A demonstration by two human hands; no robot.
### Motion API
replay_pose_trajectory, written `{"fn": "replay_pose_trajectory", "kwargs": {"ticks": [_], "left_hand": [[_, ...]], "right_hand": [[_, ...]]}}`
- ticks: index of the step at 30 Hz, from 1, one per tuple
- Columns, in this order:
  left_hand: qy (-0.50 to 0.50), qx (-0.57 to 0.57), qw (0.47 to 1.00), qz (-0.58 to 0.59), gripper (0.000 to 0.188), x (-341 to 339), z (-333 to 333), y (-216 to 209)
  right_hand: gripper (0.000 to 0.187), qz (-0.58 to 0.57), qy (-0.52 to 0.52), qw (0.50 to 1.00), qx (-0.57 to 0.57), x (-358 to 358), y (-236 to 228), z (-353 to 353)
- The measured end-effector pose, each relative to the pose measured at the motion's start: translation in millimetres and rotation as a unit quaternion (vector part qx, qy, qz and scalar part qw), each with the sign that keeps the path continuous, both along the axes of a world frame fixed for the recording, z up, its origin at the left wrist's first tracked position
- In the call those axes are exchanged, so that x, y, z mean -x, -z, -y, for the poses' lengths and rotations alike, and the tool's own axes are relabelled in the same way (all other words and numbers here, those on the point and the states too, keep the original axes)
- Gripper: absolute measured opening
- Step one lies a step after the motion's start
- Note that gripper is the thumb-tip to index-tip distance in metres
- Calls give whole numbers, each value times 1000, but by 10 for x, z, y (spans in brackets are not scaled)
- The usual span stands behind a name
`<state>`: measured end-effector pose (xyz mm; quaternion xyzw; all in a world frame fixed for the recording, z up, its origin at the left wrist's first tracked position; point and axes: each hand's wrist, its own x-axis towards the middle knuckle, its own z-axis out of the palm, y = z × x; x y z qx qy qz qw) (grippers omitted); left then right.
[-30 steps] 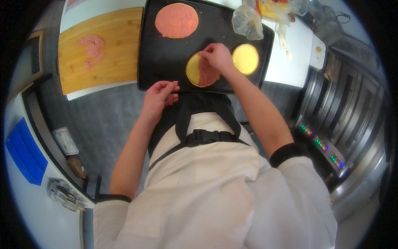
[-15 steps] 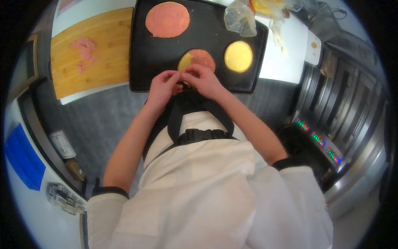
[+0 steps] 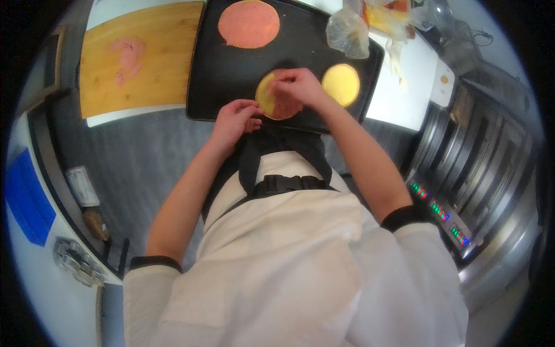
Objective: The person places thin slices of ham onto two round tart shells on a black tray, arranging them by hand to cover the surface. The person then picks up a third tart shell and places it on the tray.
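Note:
On a black baking tray (image 3: pixel 243 75), a small round yellow base (image 3: pixel 265 95) with a scalloped edge is partly covered by a thin pink slice (image 3: pixel 284 108) that looks like ham. My right hand (image 3: pixel 300 87) reaches over this base, its fingers pinched on the pink layer. Beside the base's left edge is my left hand (image 3: pixel 232 122), half curled with fingers apart, a fingertip at the rim. To the right lies a plain yellow round (image 3: pixel 340 85). Farther back on the tray, a larger round (image 3: pixel 248 24) is covered in pink up to its scalloped rim.
A wooden board (image 3: pixel 156 63) with torn pink pieces (image 3: pixel 128 56) lies left of the tray. Clear plastic bags (image 3: pixel 348 34) rest on the tray's back right corner. A white board (image 3: pixel 411 87) is at right. Steel equipment with a lit panel (image 3: pixel 439 211) stands farther right.
My hands have moved apart: the right has gone from the near edge up over the small base, while the left stays near its left edge. The view has shifted slightly.

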<state>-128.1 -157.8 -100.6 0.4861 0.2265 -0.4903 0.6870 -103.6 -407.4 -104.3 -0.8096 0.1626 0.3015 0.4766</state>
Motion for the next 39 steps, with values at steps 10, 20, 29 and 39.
{"fn": "replay_pose_trajectory", "kwargs": {"ticks": [10,20,29,39], "left_hand": [[-51,-53,997,-24,33,133,-214,-12],[-16,-34,999,-11,34,92,-177,-32],[-51,-17,997,-55,35,-36,-146,-189],[-56,77,991,-99,38,-121,93,-193]], "right_hand": [[26,-119,272,951,-92,-3,-162,-322],[33,-59,279,955,78,141,388,-335],[34,75,25,988,130,372,15,-431],[30,146,-120,976,112,509,-562,-659]]}}
